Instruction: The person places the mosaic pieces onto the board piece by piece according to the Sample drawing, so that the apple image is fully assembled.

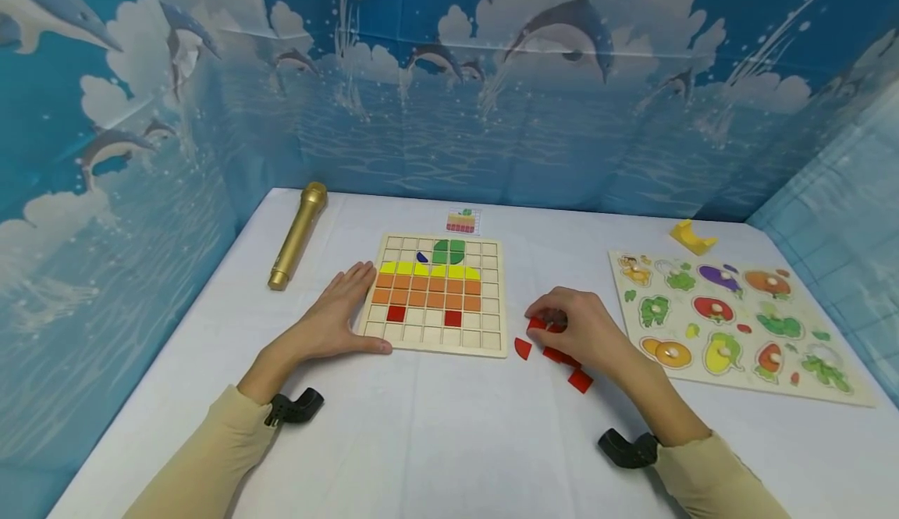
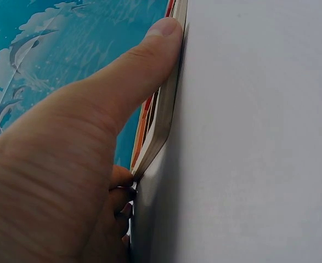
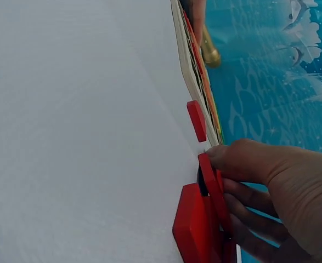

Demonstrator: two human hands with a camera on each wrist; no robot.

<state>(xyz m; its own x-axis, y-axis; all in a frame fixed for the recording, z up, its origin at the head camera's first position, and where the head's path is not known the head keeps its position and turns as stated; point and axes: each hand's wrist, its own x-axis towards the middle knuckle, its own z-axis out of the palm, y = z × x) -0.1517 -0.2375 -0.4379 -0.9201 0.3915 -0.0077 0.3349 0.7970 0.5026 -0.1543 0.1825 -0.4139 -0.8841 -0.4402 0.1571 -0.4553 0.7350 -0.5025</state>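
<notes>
Spanning the near-left corner of the wooden grid board, the left hand has its fingers straight at the left edge and its thumb, held wide, against the near edge. The board lies flat on the white-covered counter, with orange squares, yellow curved pieces and a rounded green shape above two red squares. Past its right edge (a narrow strip of cloth lies between), the right hand pinches a red piece narrowly between thumb and fingers, over more flat, smooth red pieces. A quarter-round red wedge lies just beside the board. Plain cloth stretches between the forearms. Farther right, well apart from the grid board, sits a knobbed vegetable puzzle; at far left rests a gold, microphone-shaped cylinder.
</notes>
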